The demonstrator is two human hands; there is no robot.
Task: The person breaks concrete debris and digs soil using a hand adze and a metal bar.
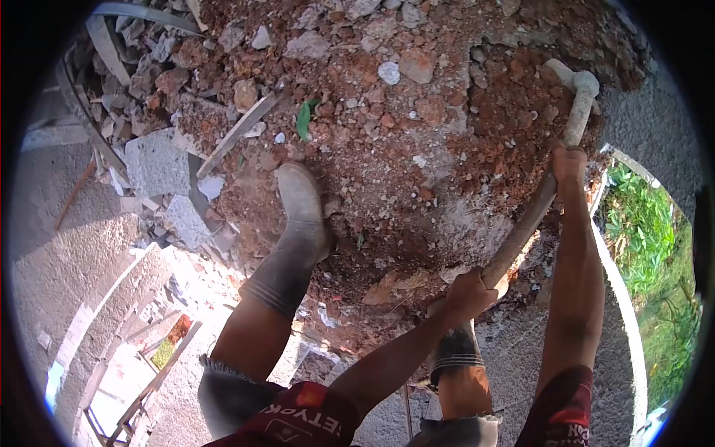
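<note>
My two hands hold a long-handled digging tool (pixel 525 223) with a pale wooden-looking handle. My left hand (pixel 471 296) is wrapped round the lower end of the handle, near my knee. Farther up, close to the head, my right hand (pixel 568 164) grips the same handle. The tool's head (pixel 579 80) rests at the upper right, against reddish loose soil (pixel 514 104); part of it looks sunk in or hidden by the dirt.
My boot (pixel 302 212) stands on the soil at centre left. Broken concrete (pixel 158 164), a wooden strip (pixel 237 135) and rubble lie at the left. A rough grey wall (pixel 655 119) is at the right, with green plants (pixel 640 223) below it.
</note>
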